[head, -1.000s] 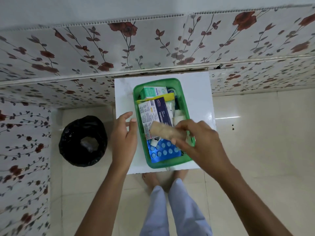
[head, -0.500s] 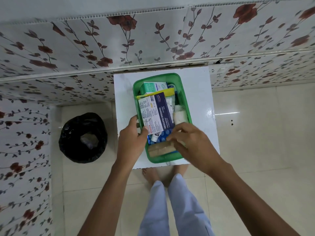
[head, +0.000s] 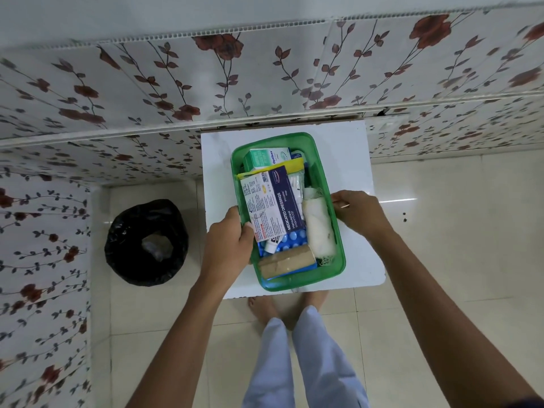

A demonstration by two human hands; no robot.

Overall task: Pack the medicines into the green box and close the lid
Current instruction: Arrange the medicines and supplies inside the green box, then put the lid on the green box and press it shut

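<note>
You are steadying the green box (head: 329, 184) between both hands on the white table (head: 353, 148): left hand (head: 228, 245) curling over its rim, right hand (head: 360, 213) loosely curled, empty, medicines packed inside, lid unseen

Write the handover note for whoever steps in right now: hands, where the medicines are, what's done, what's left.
Left hand: gripping the left rim of the green box, thumb inside against the medicated dressings box.
Right hand: at the box's right rim, holding nothing.
In the box: Optibex carton at the far end, white gauze roll on the right, tan bandage roll at the near end, blue blister pack underneath.
Done: medicines packed; the white table holds no loose items.
Left: fit the lid, which is not in view.
</note>
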